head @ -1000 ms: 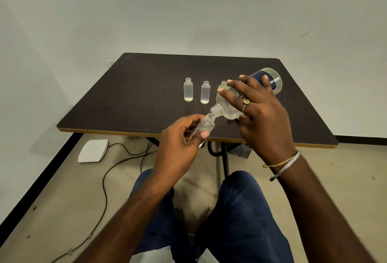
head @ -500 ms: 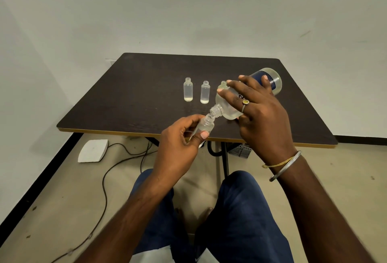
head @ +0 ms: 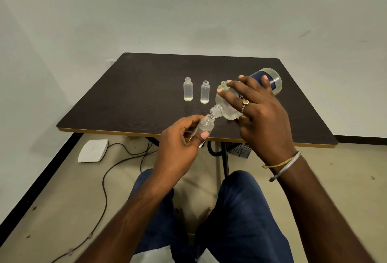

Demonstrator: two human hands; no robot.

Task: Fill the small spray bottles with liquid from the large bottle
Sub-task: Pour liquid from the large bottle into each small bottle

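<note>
My right hand point(head: 259, 116) grips the large clear bottle point(head: 227, 107) with a dark blue label, tipped down to the left, its base raised at the far right. The bottle's open neck sits right at the mouth of a small frosted bottle point(head: 206, 125). My left hand point(head: 180, 147) holds that small bottle tilted, just above the table's near edge. Two more small open bottles point(head: 188, 92) point(head: 205, 94) stand upright on the dark table point(head: 136, 99), each with a little liquid at the bottom. A third small bottle point(head: 223, 85) peeks out behind my right fingers.
The table's near edge has a yellow trim point(head: 104, 131). Under it stand a black table leg point(head: 225, 158) and a grey perforated box point(head: 240, 151). On the floor to the left lie a white pad point(head: 93, 150) and a black cable point(head: 117, 166). My knees are below.
</note>
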